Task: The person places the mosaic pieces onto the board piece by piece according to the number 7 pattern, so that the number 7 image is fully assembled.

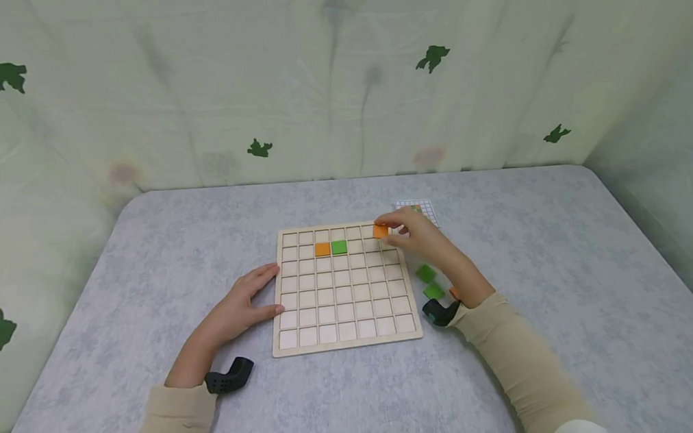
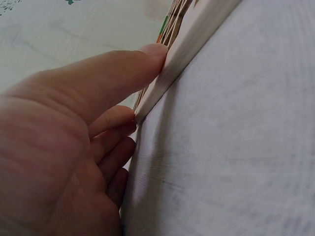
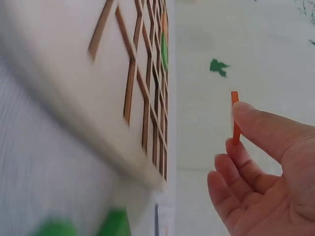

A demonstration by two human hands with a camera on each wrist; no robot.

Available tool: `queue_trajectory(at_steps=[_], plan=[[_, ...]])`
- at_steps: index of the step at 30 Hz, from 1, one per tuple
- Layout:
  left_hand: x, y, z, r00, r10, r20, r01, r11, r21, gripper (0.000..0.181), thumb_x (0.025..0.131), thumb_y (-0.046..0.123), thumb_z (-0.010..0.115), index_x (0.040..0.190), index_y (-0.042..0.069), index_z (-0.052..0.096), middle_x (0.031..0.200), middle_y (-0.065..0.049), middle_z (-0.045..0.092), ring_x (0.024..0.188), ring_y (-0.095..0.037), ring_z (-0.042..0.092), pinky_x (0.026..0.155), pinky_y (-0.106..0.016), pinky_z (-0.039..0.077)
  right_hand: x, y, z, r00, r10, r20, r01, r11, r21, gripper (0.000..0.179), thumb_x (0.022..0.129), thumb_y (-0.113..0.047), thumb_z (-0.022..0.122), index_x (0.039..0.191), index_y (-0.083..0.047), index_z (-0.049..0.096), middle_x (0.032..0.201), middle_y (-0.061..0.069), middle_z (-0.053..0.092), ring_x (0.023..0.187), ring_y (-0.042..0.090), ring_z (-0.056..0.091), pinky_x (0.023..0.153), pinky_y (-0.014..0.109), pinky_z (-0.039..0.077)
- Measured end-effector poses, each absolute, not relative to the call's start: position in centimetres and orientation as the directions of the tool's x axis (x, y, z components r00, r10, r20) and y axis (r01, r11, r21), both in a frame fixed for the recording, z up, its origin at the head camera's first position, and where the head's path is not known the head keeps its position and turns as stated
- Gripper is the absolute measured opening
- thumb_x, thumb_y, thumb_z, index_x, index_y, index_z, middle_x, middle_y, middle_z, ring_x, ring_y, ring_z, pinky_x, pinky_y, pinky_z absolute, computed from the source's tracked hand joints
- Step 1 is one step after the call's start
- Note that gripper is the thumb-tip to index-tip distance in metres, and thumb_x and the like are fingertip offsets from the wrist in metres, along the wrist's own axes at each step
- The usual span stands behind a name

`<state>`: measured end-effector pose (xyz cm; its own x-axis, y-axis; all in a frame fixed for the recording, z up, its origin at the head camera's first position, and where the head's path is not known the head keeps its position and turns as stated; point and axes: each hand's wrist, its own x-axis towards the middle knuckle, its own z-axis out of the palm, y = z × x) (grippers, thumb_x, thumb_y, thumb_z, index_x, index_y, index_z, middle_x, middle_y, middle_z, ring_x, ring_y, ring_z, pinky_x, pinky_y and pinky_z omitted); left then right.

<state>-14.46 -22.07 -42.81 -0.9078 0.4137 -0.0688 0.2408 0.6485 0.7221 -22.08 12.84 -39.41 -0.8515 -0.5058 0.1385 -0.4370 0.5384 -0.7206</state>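
Observation:
A wooden grid board (image 1: 348,348) lies on the table, with an orange tile (image 1: 322,249) and a green tile (image 1: 339,247) side by side in its second row from the back. My right hand (image 1: 416,234) pinches another orange tile (image 3: 236,118) between thumb and fingers, above the board's back right corner. In the right wrist view that tile is held apart from the board. My left hand (image 1: 244,305) rests at the board's left edge, its thumb and fingertips touching the rim. In the left wrist view the thumb (image 2: 142,61) lies against that edge, fingers extended.
Right of the board lie loose green tiles (image 1: 426,273) and an orange tile (image 1: 454,293) partly hidden by my right wrist. A small pattern card (image 1: 425,207) with a printed grid sits behind my right hand. A pale curtain (image 1: 334,73) hangs behind the table.

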Motion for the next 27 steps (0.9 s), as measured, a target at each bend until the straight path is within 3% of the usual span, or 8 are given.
queue_trajectory(at_steps=[10,16,27], plan=[[-14.4,-22.1,-42.8,-0.901,0.429,-0.058,0.263,0.648,0.715,0.078,0.082,0.030,0.066,0.142,0.002,0.025,0.146,-0.015,0.019,0.132,-0.036,0.011,0.101,-0.054,0.014,-23.3,9.0,-40.8,-0.867,-0.497,0.031,-0.353,0.568,-0.744,0.029,0.084,-0.013,0.064,0.111,-0.004,0.060,0.108,0.008,0.054,0.100,0.020,0.050,0.084,0.030,0.043],[-14.4,-22.1,-42.7,-0.904,0.424,-0.058,0.262,0.655,0.709,0.078,0.082,0.031,0.066,0.142,0.002,0.025,0.145,-0.016,0.020,0.131,-0.037,0.011,0.101,-0.055,0.014,-23.6,8.7,-41.7,-0.851,-0.525,0.017,-0.380,0.593,-0.710,0.026,0.084,-0.015,0.064,0.109,-0.007,0.063,0.104,0.004,0.053,0.098,0.017,0.049,0.086,0.031,0.041],[-14.4,-22.1,-42.8,-0.904,0.422,-0.069,0.251,0.655,0.712,0.078,0.082,0.032,0.066,0.142,0.004,0.025,0.146,-0.015,0.019,0.132,-0.036,0.011,0.101,-0.055,0.014,-23.2,9.5,-40.5,-0.850,-0.525,-0.051,-0.290,0.546,-0.786,0.041,0.085,-0.018,0.064,0.124,-0.010,0.055,0.119,0.002,0.050,0.106,0.019,0.046,0.088,0.033,0.040]])
